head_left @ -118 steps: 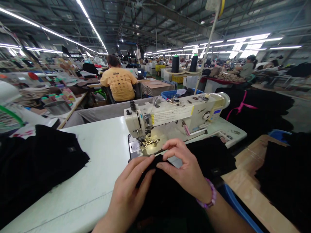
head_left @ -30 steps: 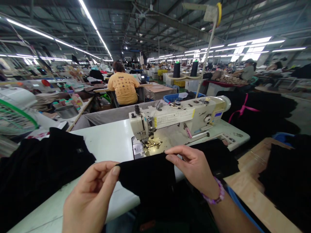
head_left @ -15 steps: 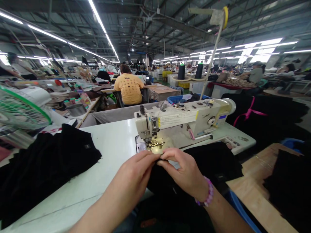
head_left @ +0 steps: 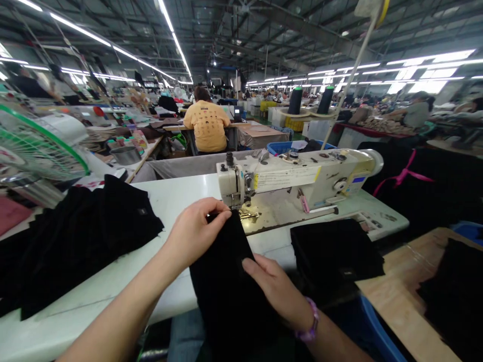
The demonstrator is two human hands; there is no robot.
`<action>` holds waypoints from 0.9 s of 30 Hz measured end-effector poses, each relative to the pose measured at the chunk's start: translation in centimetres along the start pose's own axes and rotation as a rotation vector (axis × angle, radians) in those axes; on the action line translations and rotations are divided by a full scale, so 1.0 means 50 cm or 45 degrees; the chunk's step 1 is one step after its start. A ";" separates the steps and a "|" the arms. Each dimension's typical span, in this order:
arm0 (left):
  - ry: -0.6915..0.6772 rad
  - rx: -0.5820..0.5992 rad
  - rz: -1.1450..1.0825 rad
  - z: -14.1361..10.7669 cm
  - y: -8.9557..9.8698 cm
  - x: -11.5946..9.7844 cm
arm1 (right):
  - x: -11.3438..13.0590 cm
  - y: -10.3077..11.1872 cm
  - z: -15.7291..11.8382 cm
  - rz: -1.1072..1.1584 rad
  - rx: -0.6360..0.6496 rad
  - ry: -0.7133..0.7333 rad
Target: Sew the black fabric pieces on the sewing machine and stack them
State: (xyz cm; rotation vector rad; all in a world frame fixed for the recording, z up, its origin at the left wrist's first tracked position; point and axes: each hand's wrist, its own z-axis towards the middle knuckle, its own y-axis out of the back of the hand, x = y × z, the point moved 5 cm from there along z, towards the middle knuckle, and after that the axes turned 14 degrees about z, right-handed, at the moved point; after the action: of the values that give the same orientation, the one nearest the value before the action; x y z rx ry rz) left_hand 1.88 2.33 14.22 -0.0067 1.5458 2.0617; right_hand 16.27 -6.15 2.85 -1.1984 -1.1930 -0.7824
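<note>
A black fabric piece (head_left: pixel 230 271) hangs from the table's front edge toward my lap, its upper end close to the needle area of the sewing machine (head_left: pixel 271 176). My left hand (head_left: pixel 199 226) pinches its top left corner, thumb against fingers, just left of the presser foot. Lower down, my right hand (head_left: pixel 273 281) grips the right edge, thumb on top and fingers partly hidden behind the cloth. Right of it lies another folded black piece (head_left: pixel 335 251) with a small label. A heap of black pieces (head_left: pixel 86 236) covers the left of the table.
The white table (head_left: pixel 181 198) carries the machine. At left stands a green-rimmed fan (head_left: pixel 41 141). A wooden board (head_left: pixel 400 296) with black cloth sits at right over a blue basket (head_left: pixel 377 327). Thread cones (head_left: pixel 295 103) stand behind, and a person in yellow (head_left: pixel 207 125) sits ahead.
My hands, earlier together at the cloth's edge, have parted. The left has moved up and left with the corner; the right has slid down the right edge. The cloth is now spread out.
</note>
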 end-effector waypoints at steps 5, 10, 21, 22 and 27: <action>0.116 0.349 0.111 0.050 -0.177 0.100 | -0.053 0.022 0.048 -0.910 -0.194 0.046; 0.188 0.394 0.154 0.060 -0.266 0.144 | -0.049 0.029 0.082 -1.374 -0.186 0.514; 0.258 0.491 0.228 0.093 -0.284 0.162 | -0.053 0.056 0.132 -1.313 -0.031 0.609; 0.264 0.478 0.240 0.097 -0.284 0.162 | -0.053 0.056 0.137 -1.323 -0.039 0.615; 0.289 0.431 0.273 0.105 -0.283 0.161 | -0.050 0.057 0.149 -1.314 -0.054 0.632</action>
State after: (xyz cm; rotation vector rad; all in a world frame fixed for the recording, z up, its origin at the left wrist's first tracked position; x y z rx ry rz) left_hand 2.83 12.99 0.86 0.0556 2.1016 1.9839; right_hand 16.35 1.41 -0.77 -0.2868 -1.3295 -1.7478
